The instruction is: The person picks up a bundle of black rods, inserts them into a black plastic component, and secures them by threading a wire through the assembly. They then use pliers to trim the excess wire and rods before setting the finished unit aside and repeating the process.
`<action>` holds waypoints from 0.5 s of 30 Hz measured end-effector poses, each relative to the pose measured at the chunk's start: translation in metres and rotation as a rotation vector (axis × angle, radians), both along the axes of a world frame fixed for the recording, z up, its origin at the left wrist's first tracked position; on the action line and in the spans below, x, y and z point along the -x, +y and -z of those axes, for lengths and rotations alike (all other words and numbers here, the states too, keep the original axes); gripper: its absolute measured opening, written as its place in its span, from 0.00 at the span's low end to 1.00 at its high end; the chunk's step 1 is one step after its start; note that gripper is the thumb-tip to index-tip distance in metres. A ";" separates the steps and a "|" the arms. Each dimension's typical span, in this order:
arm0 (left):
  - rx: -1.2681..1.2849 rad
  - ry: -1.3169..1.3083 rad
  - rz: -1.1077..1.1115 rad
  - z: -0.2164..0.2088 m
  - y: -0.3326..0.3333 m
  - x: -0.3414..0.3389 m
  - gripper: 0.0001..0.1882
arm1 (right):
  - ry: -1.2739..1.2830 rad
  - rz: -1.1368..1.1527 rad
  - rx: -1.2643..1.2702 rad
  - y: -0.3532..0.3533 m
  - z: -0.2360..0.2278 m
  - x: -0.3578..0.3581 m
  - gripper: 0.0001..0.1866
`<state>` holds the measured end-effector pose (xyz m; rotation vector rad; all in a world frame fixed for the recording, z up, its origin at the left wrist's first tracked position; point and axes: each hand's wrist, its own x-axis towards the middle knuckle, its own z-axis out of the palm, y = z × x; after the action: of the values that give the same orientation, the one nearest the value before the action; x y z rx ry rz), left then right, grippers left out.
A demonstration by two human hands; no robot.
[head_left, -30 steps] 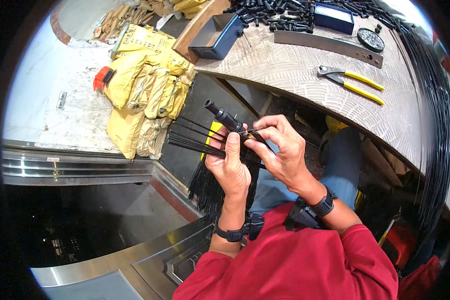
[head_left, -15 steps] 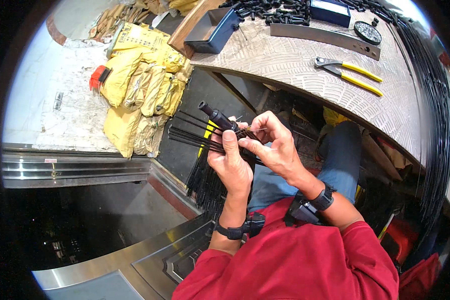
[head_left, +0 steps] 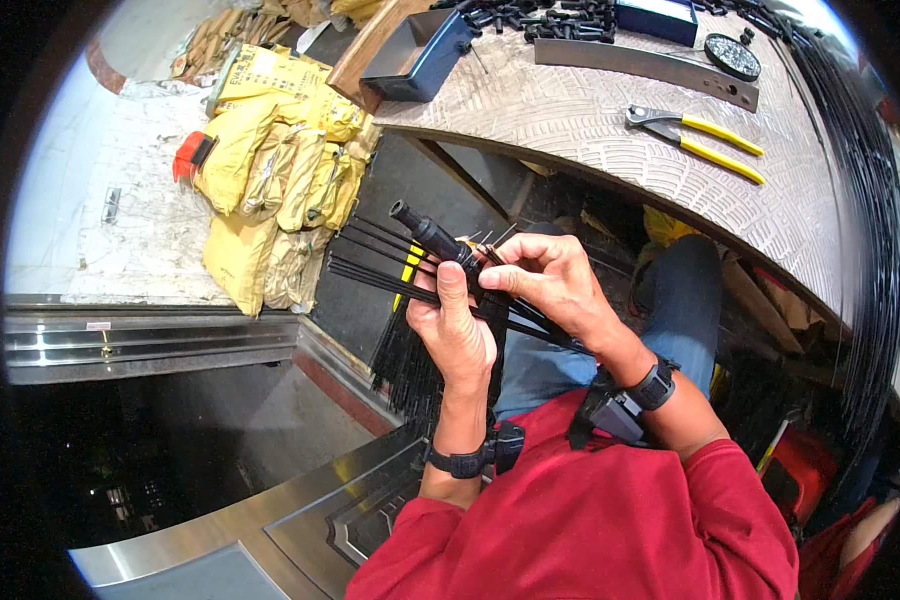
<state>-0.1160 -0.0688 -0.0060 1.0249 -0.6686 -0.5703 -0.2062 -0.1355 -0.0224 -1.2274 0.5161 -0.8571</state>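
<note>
Pale, patterned covering lined the surface [head_left: 570, 130], which ran across the upper right of the view. On it lay pliers [head_left: 722, 162] with yellow handles, their handles spread apart. Beyond them stretched a metal strip [head_left: 640, 69], holes near its right end, with a round dish [head_left: 732, 57] just beside that end. Farther back were a heap of black fittings [head_left: 575, 22] and a blue box [head_left: 655, 28]; a tray [head_left: 435, 62] sat at the left corner, next to a wooden board [head_left: 355, 72]. Long black rods hung in a thick sheaf [head_left: 870, 230] along the right edge. Across the gap, to the left, yellow bags [head_left: 270, 150] lay piled near a red object [head_left: 192, 155].

Between the bags and the surface, above the person's lap, the left hand [head_left: 457, 335] held a black tube [head_left: 432, 237], thumb laid along its lower end. The tube tilted up to the left, apart from the surface. Several thin rods [head_left: 380, 277] also ran through that hand, fanning out leftward below the tube. The right hand [head_left: 558, 285] met the tube's lower end, thumb and forefinger narrowly spaced; whether they gripped anything there was too small to tell. Each wrist wore a black band [head_left: 460, 464].
</note>
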 end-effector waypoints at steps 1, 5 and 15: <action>-0.025 -0.036 0.005 -0.001 0.001 0.000 0.16 | -0.017 -0.014 -0.033 0.000 0.000 0.000 0.09; 0.031 0.020 -0.015 0.003 -0.003 0.005 0.17 | -0.086 0.074 -0.048 0.011 -0.007 -0.005 0.10; -0.027 0.040 -0.026 0.003 -0.001 0.003 0.20 | 0.063 0.117 0.166 0.014 -0.006 0.002 0.07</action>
<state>-0.1193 -0.0697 -0.0093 1.0433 -0.6129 -0.5770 -0.2085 -0.1219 -0.0165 -1.3894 0.5811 -0.9780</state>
